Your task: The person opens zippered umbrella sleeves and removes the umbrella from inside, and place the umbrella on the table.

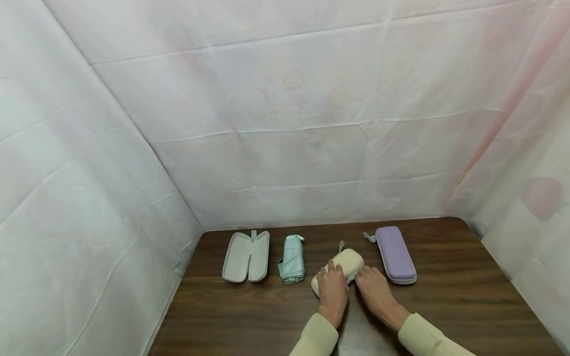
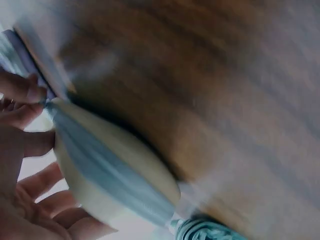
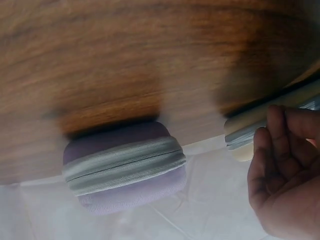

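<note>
A cream zip case (image 1: 349,261) with a grey zipper band (image 2: 110,167) lies slantwise on the table. My left hand (image 1: 333,287) grips it from the near left side, fingers over its top and the thumb at its edge in the left wrist view. At the case's right end, my right hand (image 1: 374,291) pinches the zipper's end between thumb and finger; the pull itself is mostly hidden. The zipper band looks closed along the part that shows. Just right of my right hand lies a closed purple zip case (image 1: 396,254), its grey zipper side (image 3: 125,165) facing the right wrist camera.
Left of the cream case lies a folded mint-green umbrella (image 1: 292,259). Farther left, a pale grey case (image 1: 238,257) lies spread open. All are on a dark wooden table (image 1: 249,316), with white cloth walls (image 1: 285,163) behind and at both sides.
</note>
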The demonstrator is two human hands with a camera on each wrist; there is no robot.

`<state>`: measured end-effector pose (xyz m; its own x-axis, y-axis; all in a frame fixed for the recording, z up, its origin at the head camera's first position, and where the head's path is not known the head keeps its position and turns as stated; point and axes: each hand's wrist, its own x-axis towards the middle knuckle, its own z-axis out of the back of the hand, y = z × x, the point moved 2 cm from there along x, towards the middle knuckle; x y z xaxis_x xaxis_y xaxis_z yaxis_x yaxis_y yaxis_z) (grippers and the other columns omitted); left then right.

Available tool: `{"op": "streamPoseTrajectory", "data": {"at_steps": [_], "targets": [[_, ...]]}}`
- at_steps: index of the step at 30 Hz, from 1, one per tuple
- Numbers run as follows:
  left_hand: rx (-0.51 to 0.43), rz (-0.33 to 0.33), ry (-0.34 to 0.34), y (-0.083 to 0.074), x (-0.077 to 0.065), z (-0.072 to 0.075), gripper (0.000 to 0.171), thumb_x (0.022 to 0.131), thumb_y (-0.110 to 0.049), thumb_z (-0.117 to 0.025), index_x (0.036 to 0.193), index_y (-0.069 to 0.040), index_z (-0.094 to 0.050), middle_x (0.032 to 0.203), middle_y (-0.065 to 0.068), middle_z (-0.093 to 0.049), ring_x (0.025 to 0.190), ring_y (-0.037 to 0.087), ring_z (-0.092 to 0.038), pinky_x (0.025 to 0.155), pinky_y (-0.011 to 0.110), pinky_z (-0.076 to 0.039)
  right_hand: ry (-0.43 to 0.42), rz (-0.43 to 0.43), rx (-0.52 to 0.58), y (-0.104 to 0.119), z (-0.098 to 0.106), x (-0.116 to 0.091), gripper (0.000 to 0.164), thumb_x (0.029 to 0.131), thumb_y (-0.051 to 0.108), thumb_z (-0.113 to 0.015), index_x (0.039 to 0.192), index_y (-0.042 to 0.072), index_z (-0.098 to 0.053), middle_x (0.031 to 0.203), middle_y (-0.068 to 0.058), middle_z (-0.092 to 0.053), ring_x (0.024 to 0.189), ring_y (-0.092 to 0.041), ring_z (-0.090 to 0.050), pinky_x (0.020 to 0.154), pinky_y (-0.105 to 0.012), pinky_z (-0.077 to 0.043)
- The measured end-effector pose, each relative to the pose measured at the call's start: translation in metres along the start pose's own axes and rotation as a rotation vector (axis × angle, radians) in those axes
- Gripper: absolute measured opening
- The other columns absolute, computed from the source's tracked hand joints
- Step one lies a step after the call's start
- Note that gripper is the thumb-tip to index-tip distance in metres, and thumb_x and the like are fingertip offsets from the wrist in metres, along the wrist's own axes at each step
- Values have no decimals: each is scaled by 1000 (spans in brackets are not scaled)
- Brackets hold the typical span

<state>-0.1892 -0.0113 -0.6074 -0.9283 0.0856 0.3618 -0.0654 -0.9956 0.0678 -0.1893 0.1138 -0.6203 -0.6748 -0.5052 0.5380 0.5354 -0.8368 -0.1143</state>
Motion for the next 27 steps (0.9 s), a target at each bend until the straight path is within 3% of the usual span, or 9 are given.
{"op": "streamPoseTrajectory", "data": {"at_steps": [7, 13, 19, 27], "targets": [[-58, -82, 69, 12, 8, 11, 25, 88, -40, -85, 100, -19, -78, 103, 4, -68, 82, 23, -70, 64, 37, -59, 63, -79, 9, -4, -1, -1, 19, 76, -4, -81, 75, 9, -66, 77, -8, -64, 77, -28, -59, 66, -41, -46], [-102, -113, 104, 19, 12, 11, 24, 88, -40, -86, 99, -20, -79, 97, 6, -67, 79, 24, -70, 63, 35, -59, 96, -109, 12, -8, -3, 0, 21, 77, -3, -84, 78, 10, -68, 80, -6, -66, 78, -28, -61, 67, -41, -47], [-119, -49, 109, 14, 10, 9, 24, 88, -38, -86, 99, -17, -79, 98, 8, -69, 83, 27, -72, 67, 35, -60, 103, -114, 29, -7, -3, 0, 17, 80, -4, -79, 79, 9, -68, 81, -6, -68, 80, -28, -61, 68, -42, -48], [-86, 23, 57, 6, 10, 10, 27, 85, -38, -89, 99, -15, -81, 108, 10, -74, 87, 29, -74, 65, 36, -61, 75, -69, 44, -8, -3, 2, 16, 78, -6, -78, 79, 6, -68, 81, -8, -67, 80, -29, -60, 68, -42, -47]]}}
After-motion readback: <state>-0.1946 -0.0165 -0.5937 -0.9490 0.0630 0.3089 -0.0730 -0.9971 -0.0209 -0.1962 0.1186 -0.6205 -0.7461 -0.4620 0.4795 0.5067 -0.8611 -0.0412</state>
